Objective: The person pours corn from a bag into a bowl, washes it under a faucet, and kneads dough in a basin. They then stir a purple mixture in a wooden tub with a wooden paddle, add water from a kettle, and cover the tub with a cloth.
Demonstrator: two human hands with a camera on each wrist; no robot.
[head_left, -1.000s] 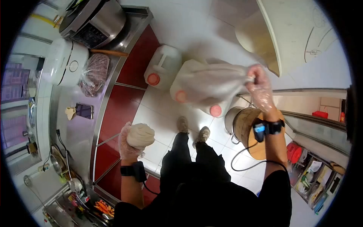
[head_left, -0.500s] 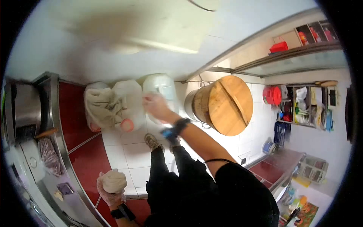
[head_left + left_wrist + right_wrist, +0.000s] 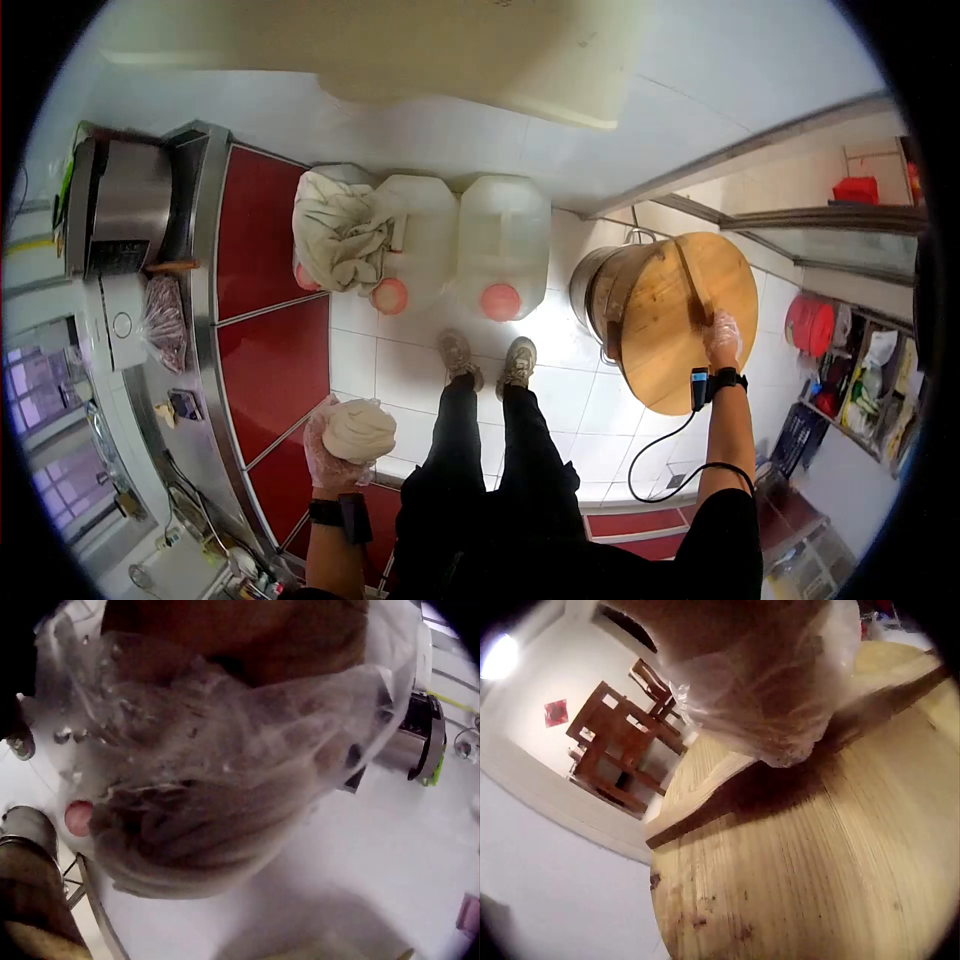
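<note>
In the head view, my left hand [image 3: 323, 448], in a clear plastic glove, holds a cream-coloured bundled cloth [image 3: 361, 432] beside the red cabinet front. The left wrist view shows its folds [image 3: 202, 851] beneath the loose glove; most of the fingers are hidden. On the right, my gloved right hand [image 3: 722, 340] grips the raised wooden bar [image 3: 690, 282] across a round wooden lid [image 3: 655, 340]. This lid sits on a wooden steamer barrel [image 3: 618, 285] with a metal pot at its base. Seen from the right wrist, the glove [image 3: 769, 712] wraps over the bar.
Several plastic jugs [image 3: 505, 235] with red caps stand along the wall, a crumpled pale cloth [image 3: 340, 230] draped over the leftmost. A steel counter [image 3: 205, 320] runs along the left. Shelves [image 3: 880, 390] and a red container [image 3: 810, 323] are at the right.
The right hand swung a pale cloth leftward, let it go over a jug, then moved right to the lid's bar. The left hand keeps its bundled cloth.
</note>
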